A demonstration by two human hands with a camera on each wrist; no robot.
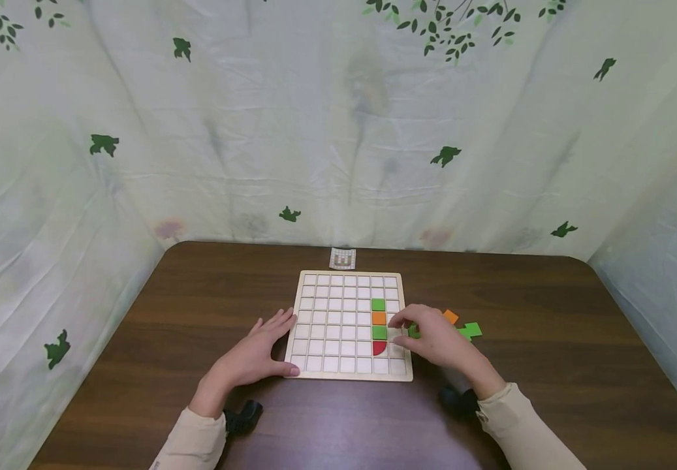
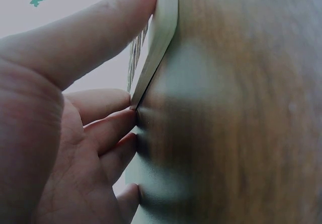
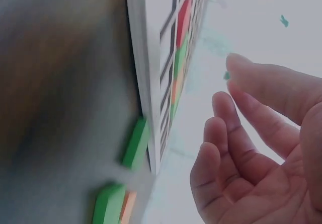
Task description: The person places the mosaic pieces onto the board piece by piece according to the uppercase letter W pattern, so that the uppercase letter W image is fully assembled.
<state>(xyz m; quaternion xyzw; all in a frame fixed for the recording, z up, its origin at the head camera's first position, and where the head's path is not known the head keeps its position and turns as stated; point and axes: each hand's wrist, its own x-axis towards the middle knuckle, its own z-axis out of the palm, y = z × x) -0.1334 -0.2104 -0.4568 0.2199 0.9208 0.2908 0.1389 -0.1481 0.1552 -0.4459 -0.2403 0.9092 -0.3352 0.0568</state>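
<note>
Head view looks forward and down — close, low wrist views share the board [image 1: 335, 320].

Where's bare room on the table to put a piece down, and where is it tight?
One bare patch of table runs from the loose green pieces to the right edge. Another lies between the left hand and the left edge. It's crowded just right of the board, where those pieces and an orange piece lie near the right hand.
</note>
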